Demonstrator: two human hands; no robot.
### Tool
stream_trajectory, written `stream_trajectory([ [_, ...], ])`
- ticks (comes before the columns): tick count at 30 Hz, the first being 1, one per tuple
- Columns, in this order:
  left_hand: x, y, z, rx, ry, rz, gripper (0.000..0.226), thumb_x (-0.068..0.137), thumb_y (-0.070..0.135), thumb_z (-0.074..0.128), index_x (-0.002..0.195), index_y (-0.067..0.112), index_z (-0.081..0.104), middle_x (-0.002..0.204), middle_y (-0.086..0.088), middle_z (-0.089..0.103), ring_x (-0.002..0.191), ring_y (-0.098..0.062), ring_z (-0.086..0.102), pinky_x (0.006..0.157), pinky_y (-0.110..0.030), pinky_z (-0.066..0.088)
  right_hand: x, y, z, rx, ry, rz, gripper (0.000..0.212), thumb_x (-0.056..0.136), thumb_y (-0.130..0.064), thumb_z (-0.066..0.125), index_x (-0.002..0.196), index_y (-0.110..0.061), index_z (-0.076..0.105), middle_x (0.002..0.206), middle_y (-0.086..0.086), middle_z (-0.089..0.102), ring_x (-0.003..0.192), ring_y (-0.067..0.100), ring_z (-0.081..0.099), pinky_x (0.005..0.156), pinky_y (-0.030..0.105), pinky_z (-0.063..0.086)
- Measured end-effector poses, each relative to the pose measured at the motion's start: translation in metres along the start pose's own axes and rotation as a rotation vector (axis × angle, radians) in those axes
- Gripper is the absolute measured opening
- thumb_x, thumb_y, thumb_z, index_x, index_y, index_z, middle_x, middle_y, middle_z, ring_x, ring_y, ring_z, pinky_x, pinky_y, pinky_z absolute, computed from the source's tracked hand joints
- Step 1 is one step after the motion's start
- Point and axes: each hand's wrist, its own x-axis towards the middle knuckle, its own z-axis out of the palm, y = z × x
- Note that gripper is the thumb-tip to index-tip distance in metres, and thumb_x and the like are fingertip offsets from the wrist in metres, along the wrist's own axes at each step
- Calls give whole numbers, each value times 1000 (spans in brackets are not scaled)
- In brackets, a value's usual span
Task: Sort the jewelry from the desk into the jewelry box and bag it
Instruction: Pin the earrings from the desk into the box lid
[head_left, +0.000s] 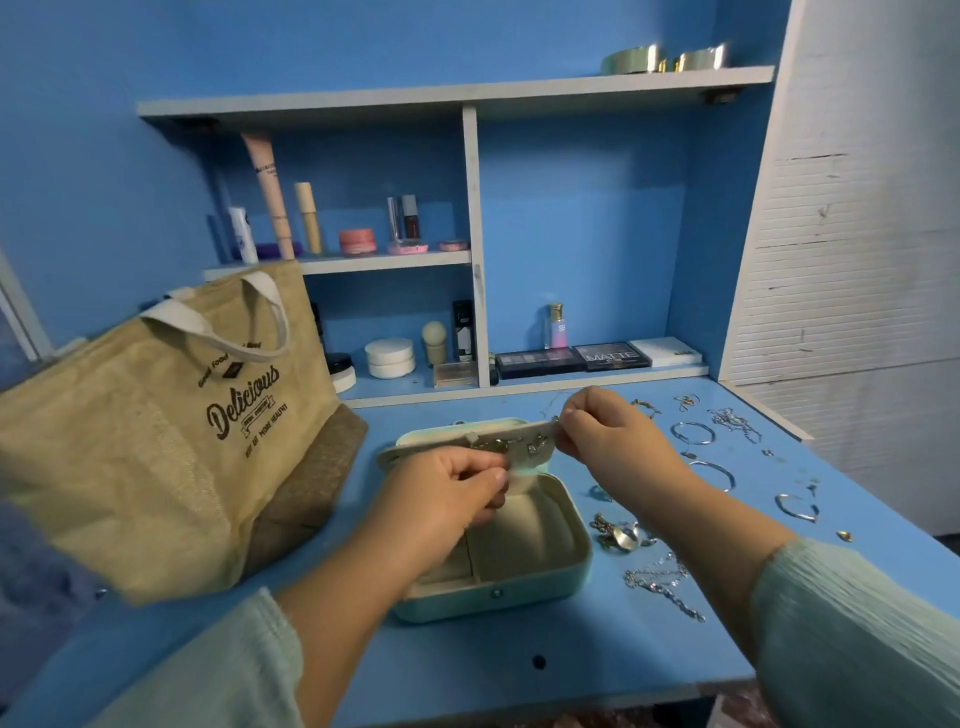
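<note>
Left hand (457, 488) is held over the open jewelry box (524, 551), fingers curled, pinching the front edge of the earring panel (467, 446) raised above the box; right hand (597, 431) is clenched at the panel's right end, thumb and forefinger pinching a thin chain (550, 402); small earrings are seen hung on the panel. Box is set mid-desk (519, 654), lid back, cream compartments exposed. Loose jewelry is spread on the desk to the right: bangles (693, 432), a ring cluster (621, 535), a silver chain (665, 587). Jute bag (156, 441) is stood to the left, printed "Delicious"; smaller print partly legible. Palette (613, 356) on the shelf behind is marked "MATTE".
</note>
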Motion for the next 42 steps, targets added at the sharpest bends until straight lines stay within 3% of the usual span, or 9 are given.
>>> stream_trajectory([
  [4, 9, -4, -1, -109, 19, -63, 16, 89, 7, 60, 78, 17, 65, 71, 1, 66, 58, 2, 62, 59, -14, 53, 12, 3, 6, 105, 40, 4, 22, 88, -19, 43, 68, -22, 53, 82, 8, 60, 101, 36, 59, 91, 50, 46],
  [11, 27, -4, -1, -60, 20, -61, 17, 89, 10, 59, 75, 16, 66, 70, 5, 67, 62, 1, 63, 62, -16, 54, 29, 9, 17, 219, 88, 11, 22, 88, -20, 45, 68, -23, 54, 100, 15, 65, 104, 33, 59, 95, 49, 46],
  [18, 48, -5, 5, 121, 54, -1, 15, 89, 13, 60, 82, 25, 65, 75, 7, 66, 72, -7, 62, 78, -26, 55, 40, 16, 24, 316, 88, -12, 26, 84, -19, 48, 62, -30, 57, 95, 19, 62, 102, 38, 57, 94, 56, 44],
  [21, 56, -7, 8, 233, 61, 40, 15, 88, 16, 62, 86, 30, 66, 76, 11, 66, 69, -3, 60, 72, -17, 50, 44, 20, 24, 376, 88, -8, 26, 84, -17, 48, 62, -26, 57, 94, 20, 63, 103, 37, 57, 95, 56, 44],
  [24, 61, -11, 11, 277, 73, 73, 21, 85, 15, 67, 78, 35, 63, 81, 12, 67, 79, -8, 64, 81, -25, 51, 47, 25, 24, 443, 76, -3, 21, 85, -16, 49, 65, -22, 55, 85, 11, 62, 96, 32, 60, 97, 54, 43],
  [30, 68, -20, 16, 292, 111, 88, 26, 82, 9, 69, 72, 30, 59, 74, 9, 65, 72, -11, 61, 80, -33, 51, 50, 34, 23, 520, 17, 14, 26, 88, -18, 50, 64, -24, 56, 82, 5, 60, 86, 20, 57, 98, 53, 43],
  [32, 69, -23, 16, 322, 144, 91, 26, 81, 12, 70, 70, 32, 59, 74, 12, 66, 75, -10, 63, 79, -30, 51, 50, 34, 22, 559, 2, 16, 23, 90, -15, 49, 68, -19, 56, 85, 7, 60, 87, 19, 57, 98, 50, 44],
  [37, 65, -24, 17, 414, 184, 116, 28, 80, 18, 72, 65, 38, 61, 71, 19, 62, 70, 3, 56, 61, -3, 38, 48, 33, 19, 628, -31, 34, 24, 91, -12, 49, 68, -17, 54, 87, 7, 59, 89, 18, 58, 99, 44, 46],
  [42, 64, -22, 16, 640, 166, 294, 14, 82, 17, 69, 79, 31, 70, 81, 22, 59, 78, 2, 54, 67, -3, 36, 47, 34, 17, 640, -55, 36, 24, 92, -9, 47, 70, -15, 55, 86, 3, 62, 88, 15, 62, 98, 38, 48],
])
